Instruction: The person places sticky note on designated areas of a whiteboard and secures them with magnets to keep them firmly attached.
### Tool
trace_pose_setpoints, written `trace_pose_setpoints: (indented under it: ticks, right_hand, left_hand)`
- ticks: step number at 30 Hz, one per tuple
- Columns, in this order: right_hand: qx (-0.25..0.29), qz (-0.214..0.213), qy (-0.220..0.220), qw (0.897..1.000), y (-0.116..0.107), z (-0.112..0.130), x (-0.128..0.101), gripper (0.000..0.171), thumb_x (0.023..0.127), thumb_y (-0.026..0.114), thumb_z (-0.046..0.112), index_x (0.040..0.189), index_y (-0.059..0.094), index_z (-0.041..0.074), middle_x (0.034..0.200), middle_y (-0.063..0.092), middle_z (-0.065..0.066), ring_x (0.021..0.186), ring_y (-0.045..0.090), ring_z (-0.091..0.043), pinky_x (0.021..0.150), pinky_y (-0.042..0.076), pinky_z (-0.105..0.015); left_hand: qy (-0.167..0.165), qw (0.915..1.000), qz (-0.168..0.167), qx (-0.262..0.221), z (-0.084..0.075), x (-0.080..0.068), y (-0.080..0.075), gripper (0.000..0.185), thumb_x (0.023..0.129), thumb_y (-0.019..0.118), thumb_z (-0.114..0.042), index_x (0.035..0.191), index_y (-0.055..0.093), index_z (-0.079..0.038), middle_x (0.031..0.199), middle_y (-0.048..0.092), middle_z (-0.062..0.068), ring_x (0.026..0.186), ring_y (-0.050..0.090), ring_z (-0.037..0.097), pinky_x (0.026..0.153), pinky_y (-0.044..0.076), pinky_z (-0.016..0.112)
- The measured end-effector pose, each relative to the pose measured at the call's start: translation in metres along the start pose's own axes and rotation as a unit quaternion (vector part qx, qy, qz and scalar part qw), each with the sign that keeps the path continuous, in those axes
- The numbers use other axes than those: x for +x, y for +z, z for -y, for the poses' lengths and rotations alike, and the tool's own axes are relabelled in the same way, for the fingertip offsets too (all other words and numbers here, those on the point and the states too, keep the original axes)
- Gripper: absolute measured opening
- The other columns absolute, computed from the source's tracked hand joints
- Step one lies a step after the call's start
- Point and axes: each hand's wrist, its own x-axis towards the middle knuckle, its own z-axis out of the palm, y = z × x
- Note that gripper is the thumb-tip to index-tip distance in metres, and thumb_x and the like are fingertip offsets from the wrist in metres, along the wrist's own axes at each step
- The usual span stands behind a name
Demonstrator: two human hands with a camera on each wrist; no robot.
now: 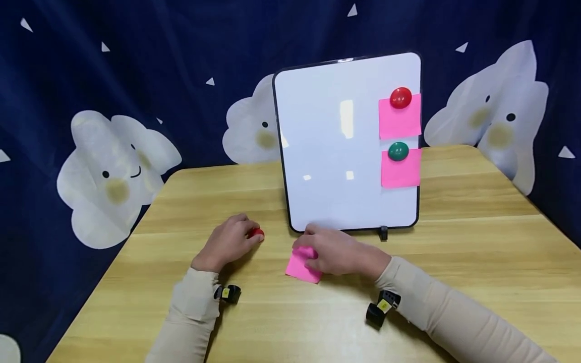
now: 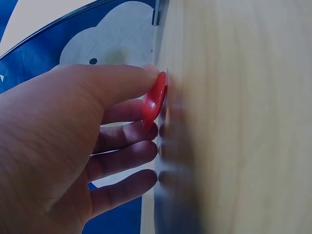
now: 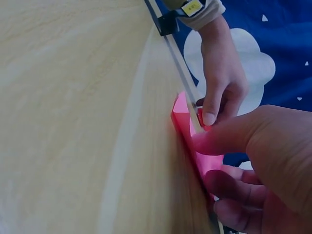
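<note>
My left hand (image 1: 228, 244) pinches a round red magnet (image 2: 154, 101) between thumb and fingers, low over the table; the magnet is tilted, with its lower edge close to the wood. To the right, my right hand (image 1: 339, 251) holds a pink sticky note (image 1: 300, 268) by its upper part, thumb on one side and fingers on the other. In the right wrist view the note's near end bends up off the tabletop. Part of the note is covered by the fingers.
Behind the hands stands a whiteboard (image 1: 317, 131) with a black frame and a small black foot (image 1: 383, 233). On its right side, a red magnet (image 1: 401, 98) and a green magnet (image 1: 398, 151) each sit over a pink note (image 1: 401, 174). A dark blue curtain hangs behind the wooden table (image 1: 272, 327).
</note>
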Motion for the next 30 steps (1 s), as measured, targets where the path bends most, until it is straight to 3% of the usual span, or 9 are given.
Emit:
trace_pose_setpoints:
  ticks: [6,14,19,30]
  right_hand:
    - [0.004,-0.01,0.015,1.0,-0.004,-0.001,0.001,0.034,0.087,0.075,0.021,0.121,0.071,0.017,0.098,0.051,0.002,0.082,0.048,-0.012,0.067,0.046,-0.026]
    - [-0.004,-0.013,0.0,1.0,0.004,-0.002,0.0,0.026,0.087,0.074,0.019,0.113,0.074,0.013,0.089,0.053,0.004,0.078,0.048,-0.01,0.063,0.044,-0.024]
    - [-0.002,-0.027,-0.019,0.999,0.006,-0.004,0.001,0.025,0.087,0.072,0.011,0.112,0.075,0.015,0.095,0.06,0.004,0.082,0.052,-0.009,0.068,0.047,-0.024]
    - [-0.042,-0.034,-0.061,0.997,0.006,-0.007,-0.002,0.022,0.087,0.066,0.003,0.1,0.077,0.018,0.094,0.066,0.005,0.086,0.057,-0.011,0.077,0.048,-0.029]
  left_hand:
    - [0.001,1.0,-0.003,0.0,-0.002,0.005,-0.007,0.029,0.09,0.074,-0.033,0.107,0.076,-0.01,0.097,0.063,0.003,0.084,0.058,0.019,0.076,0.053,0.04]
    - [0.025,0.9995,-0.005,-0.017,-0.001,-0.002,-0.002,0.022,0.093,0.073,-0.027,0.109,0.076,-0.014,0.095,0.064,0.002,0.082,0.057,0.017,0.074,0.052,0.039]
    - [0.036,0.9989,-0.02,-0.023,0.0,-0.004,-0.002,0.018,0.094,0.072,-0.024,0.108,0.077,-0.015,0.095,0.065,0.001,0.083,0.059,0.018,0.074,0.052,0.038]
    - [0.039,0.999,-0.008,-0.02,0.0,-0.005,-0.002,0.019,0.095,0.071,-0.025,0.111,0.077,-0.016,0.095,0.063,-0.001,0.08,0.056,0.016,0.071,0.05,0.037]
